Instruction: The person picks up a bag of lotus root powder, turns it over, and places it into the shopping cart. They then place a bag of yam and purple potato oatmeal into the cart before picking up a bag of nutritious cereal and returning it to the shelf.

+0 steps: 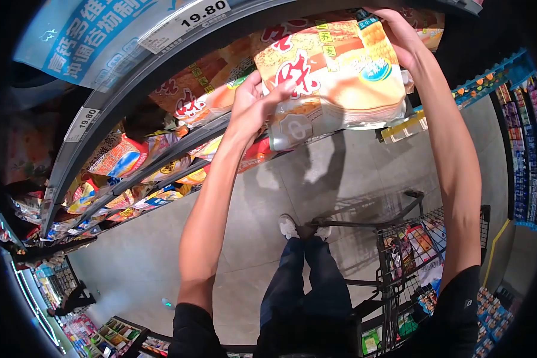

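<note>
A large orange food bag (334, 77) with red and white lettering and a clear lower part is held up at the shelf front. My left hand (252, 108) grips its left edge, thumb across the front and the other fingers mostly out of sight. At the upper right corner, my right hand (398, 37) is closed on the same bag, its fingertips partly hidden. Just behind and to the left, a similar orange bag (206, 89) rests on the shelf.
Price labels (87, 122) line the curved shelf edge, with several colourful bags (122, 154) on the shelves below. A wire shopping cart (394, 256) containing packages stands at my right, near my feet. Farther off at lower left is another person (74, 299). More stocked shelves (522, 161) run along the right.
</note>
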Action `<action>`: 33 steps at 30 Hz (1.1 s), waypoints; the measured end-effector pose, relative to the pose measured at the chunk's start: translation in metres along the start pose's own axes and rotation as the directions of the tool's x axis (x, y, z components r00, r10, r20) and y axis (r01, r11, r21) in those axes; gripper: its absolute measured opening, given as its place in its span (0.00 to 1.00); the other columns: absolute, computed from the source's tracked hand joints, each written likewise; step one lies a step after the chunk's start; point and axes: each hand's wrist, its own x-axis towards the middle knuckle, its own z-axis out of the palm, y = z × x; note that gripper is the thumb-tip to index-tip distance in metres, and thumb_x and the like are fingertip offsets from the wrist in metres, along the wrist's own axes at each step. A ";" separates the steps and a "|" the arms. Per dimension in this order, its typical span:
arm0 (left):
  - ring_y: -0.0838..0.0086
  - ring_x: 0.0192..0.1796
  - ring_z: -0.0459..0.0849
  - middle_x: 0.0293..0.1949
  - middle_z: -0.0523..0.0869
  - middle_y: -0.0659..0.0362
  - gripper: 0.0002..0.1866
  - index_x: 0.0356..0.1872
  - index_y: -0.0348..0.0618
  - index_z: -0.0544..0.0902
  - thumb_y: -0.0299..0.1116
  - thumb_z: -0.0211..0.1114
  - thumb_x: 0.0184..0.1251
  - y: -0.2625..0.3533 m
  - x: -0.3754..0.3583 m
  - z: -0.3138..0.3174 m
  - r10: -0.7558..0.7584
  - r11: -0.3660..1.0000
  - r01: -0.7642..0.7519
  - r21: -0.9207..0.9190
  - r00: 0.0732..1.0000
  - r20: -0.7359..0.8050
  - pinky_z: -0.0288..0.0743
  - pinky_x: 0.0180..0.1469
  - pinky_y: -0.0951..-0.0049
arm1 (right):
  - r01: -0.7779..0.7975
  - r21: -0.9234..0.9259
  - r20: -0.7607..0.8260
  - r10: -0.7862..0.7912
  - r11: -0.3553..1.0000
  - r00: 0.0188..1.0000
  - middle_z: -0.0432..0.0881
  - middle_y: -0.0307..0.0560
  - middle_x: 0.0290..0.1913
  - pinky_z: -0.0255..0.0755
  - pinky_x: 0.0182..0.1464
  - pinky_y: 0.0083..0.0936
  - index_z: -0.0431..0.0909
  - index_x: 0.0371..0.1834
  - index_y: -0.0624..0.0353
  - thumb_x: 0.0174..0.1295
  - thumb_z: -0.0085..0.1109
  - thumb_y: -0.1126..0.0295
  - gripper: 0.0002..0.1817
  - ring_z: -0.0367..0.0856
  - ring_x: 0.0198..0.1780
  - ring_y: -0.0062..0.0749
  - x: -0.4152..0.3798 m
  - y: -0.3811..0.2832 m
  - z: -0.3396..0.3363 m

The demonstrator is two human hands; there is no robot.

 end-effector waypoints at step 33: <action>0.71 0.51 0.82 0.50 0.80 0.50 0.37 0.54 0.36 0.60 0.20 0.77 0.48 -0.016 0.000 0.004 0.399 0.871 -0.344 0.352 0.912 -0.097 0.80 0.50 0.73 | 0.446 -0.521 0.081 -0.478 0.728 0.875 0.71 0.45 0.66 0.61 0.69 0.28 0.56 0.72 0.64 0.51 0.70 0.83 0.44 0.69 0.66 0.29 -0.048 0.092 0.023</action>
